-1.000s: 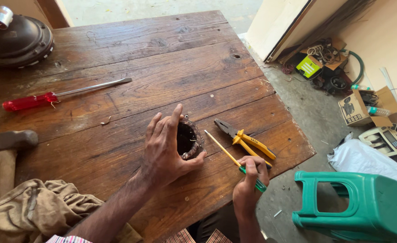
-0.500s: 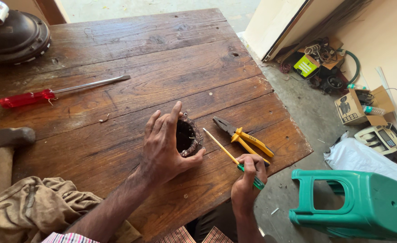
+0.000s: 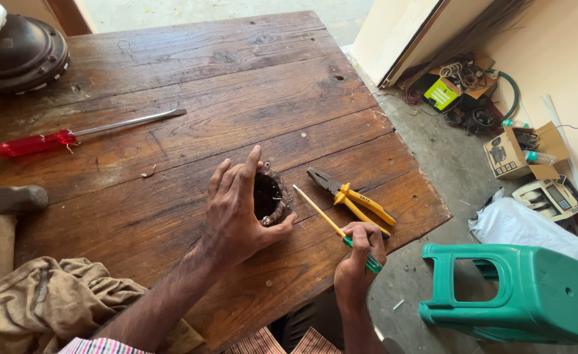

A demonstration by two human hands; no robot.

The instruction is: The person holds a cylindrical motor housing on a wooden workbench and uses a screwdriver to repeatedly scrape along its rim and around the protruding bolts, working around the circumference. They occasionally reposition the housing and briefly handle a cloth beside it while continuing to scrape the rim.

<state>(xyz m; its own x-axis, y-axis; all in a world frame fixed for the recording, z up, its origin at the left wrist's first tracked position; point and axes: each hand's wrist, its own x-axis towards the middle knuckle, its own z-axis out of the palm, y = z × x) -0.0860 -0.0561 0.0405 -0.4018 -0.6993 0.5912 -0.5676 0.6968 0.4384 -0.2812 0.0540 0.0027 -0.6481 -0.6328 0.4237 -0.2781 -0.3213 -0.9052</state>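
1. Bracing a dark round motor winding [image 3: 272,195] on its side near the front edge of the wooden table [image 3: 236,85], the left hand [image 3: 236,210] is cupping it, thumb underneath
2. Clenching a thin green-handled screwdriver [image 3: 333,225], the right hand [image 3: 360,252] is aiming the tip at the core; a slip is risking the left thumb
3. Lying just beside, yellow-handled pliers [image 3: 351,195] are crowding the shaft

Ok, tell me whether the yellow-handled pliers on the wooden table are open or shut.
Shut: the yellow-handled pliers lie on the wooden table with jaws together and handles close, untouched beside the right hand.
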